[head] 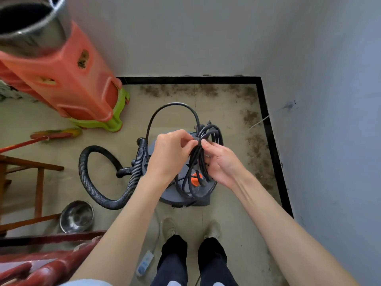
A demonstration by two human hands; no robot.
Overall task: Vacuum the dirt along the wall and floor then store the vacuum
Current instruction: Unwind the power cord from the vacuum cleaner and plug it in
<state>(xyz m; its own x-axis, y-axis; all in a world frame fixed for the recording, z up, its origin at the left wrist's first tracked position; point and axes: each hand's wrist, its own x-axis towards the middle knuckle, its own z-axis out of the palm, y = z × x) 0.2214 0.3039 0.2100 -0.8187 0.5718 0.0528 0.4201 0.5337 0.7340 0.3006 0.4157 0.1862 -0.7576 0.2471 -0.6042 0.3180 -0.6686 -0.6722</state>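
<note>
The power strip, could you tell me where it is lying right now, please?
In the head view, the white power strip lies on the floor at bottom centre, just left of the person's feet.

View: one head-worn wide-angle camera; no second view to share anything with.
Direction: looks steeply down and forward into a room corner where two walls meet the floor.
Nearness: close; both forearms reach in from the bottom edge, left hand and right hand near mid-frame.
Below: the vacuum stands directly under the hands, the person's shoes at the lower edge.
Distortion: straight edges bow toward the borders.
</note>
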